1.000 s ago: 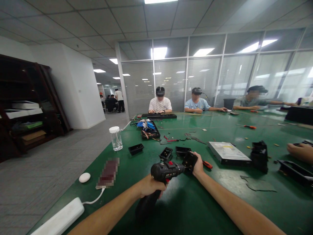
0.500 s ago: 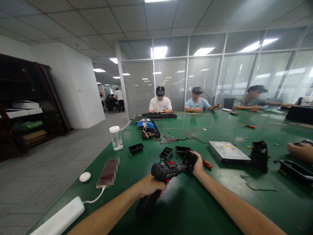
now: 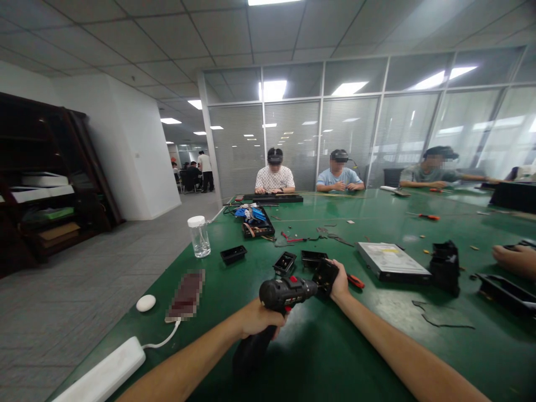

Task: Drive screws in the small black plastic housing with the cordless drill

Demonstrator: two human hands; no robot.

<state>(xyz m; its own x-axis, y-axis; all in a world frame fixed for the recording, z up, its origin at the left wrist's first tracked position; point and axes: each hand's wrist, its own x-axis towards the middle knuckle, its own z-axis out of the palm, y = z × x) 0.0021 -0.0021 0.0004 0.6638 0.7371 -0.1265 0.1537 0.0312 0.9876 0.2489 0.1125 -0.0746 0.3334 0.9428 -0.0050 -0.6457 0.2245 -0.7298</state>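
Observation:
My left hand (image 3: 263,319) is wrapped round the grip of a black cordless drill (image 3: 288,292) with red accents. The drill's front end points right, against or very close to a small black plastic part (image 3: 325,276). That part is held up by my right hand (image 3: 340,281), its thumb and fingers closed on the right side. Exactly where the drill's tip meets the part is too small to make out. Just beyond them on the table lie small black trays, one (image 3: 285,262) with tiny pieces inside and another (image 3: 313,257) partly hidden behind the held part.
On the green table (image 3: 201,335) stand a clear jar (image 3: 200,237), a black tray (image 3: 233,254), and an optical drive (image 3: 392,261). Red-handled pliers (image 3: 355,281) lie beside my right hand. A white power strip (image 3: 104,371) runs along the left edge. Another person's hand (image 3: 513,258) is at right.
My hands, the drill and the black part stay almost in place. Across the table, the person in light blue has drawn a raised hand back in towards the body.

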